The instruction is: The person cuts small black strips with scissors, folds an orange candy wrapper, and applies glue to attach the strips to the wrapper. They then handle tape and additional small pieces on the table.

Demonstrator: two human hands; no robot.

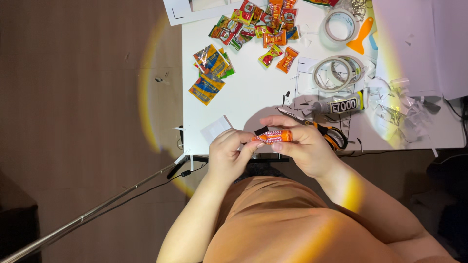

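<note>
Both my hands meet over the near edge of a white table (243,97). My right hand (300,146) grips a small orange miniature packet (272,137) held level between thumb and fingers. My left hand (228,153) pinches the packet's left end with its fingertips. A small black strip sticks out above the packet's left end. Orange-handled scissors (327,132) lie on the table just behind my right hand.
Several small colourful snack packets (253,29) are scattered at the far side. Tape rolls (337,72), a glue tube (341,104), an orange scraper (360,36), a white paper piece (216,128) and clear plastic scraps (399,104) lie on the table. A metal pole (87,216) crosses the floor at left.
</note>
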